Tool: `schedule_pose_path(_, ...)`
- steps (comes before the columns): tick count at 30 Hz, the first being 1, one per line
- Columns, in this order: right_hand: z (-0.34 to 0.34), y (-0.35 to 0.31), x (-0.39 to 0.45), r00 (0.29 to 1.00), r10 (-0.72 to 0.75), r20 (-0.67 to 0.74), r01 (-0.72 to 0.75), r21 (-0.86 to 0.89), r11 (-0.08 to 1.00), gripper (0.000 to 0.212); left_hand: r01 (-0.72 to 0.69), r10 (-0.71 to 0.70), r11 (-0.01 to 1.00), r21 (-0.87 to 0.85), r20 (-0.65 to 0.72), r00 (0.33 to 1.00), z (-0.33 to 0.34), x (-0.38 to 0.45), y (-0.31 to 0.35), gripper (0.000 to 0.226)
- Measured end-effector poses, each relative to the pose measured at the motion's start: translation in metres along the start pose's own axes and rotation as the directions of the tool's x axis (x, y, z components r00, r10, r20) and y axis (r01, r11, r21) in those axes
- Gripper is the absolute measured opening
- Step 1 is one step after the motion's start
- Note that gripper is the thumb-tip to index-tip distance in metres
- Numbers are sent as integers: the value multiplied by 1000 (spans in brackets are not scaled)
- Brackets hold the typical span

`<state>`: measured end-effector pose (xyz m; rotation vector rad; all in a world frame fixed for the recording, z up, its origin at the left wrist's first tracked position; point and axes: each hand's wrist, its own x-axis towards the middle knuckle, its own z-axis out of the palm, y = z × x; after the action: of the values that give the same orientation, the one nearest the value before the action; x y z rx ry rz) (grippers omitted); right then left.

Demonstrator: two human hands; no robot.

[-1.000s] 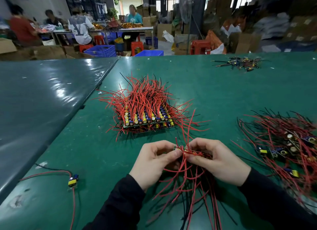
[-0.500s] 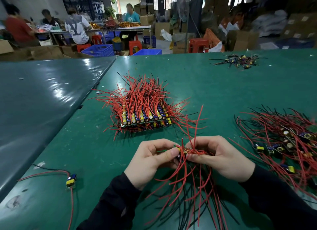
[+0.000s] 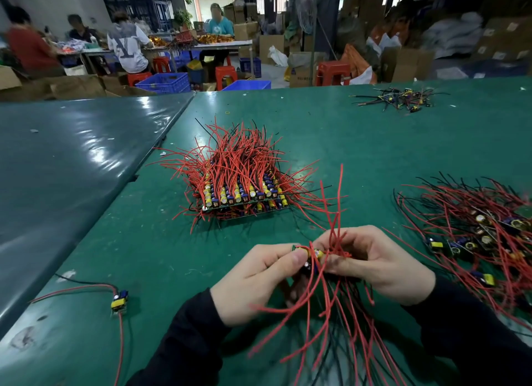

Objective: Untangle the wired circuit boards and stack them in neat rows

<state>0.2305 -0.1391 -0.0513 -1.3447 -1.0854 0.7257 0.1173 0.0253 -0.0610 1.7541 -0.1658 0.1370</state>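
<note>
Nearest: holding a small bundle of wired boards (image 3: pixel 312 259) above the near table (image 3: pixel 144 256), left hand (image 3: pixel 253 282) pinching the board end, right hand (image 3: pixel 383 264) curled round the red and black leads; both grips grasping, neither released. Trailing leads hanging toward the near edge, crossing one another; likely snagging if pulled apart fast, possibly straining solder joints or bending a capacitor. Board count inside the bundle not readable.

Near left: lying apart, a single stray board (image 3: pixel 118 299) close to the seam; risking being overlooked or swept off.

Right: sprawling beside the right hand, the unsorted tangle (image 3: pixel 475 236); loose leads possibly catching on it and dragging boards along.

Middle: standing just beyond the hands, the finished stack (image 3: pixel 244 195), wires bristling upward; risking toppled rows if knocked while placing.

Far right: lying well apart, a small dark pile (image 3: pixel 397 97).
</note>
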Motion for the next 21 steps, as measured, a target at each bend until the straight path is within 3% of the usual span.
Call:
schedule_pose_path(4,2,1,1,999,-10,-33,10,12,1000,4,23,-23,998,-52,-10,1000,3,-1,-1,63)
schedule_pose_path(7,-2,1,2,992,-35,-119,19,-132,991,14,-17,88,959,283,-242,966,2,4,-9,48)
schedule_pose_path(9,-3,2,2,985,-70,-158,29,-249,968,10,-4,156,918,396,-354,922,1,6,-14,39)
schedule_pose_path(14,-1,7,2,967,-155,-205,17,-549,836,10,-44,287,804,593,-322,902,1,8,-20,18)
schedule_pose_path(18,2,5,1,958,-196,-210,16,-641,767,18,-18,290,815,579,-381,878,0,7,-18,10)
schedule_pose_path(21,2,4,1,957,-235,-172,45,-709,704,28,66,191,871,487,-460,867,3,6,-15,10)
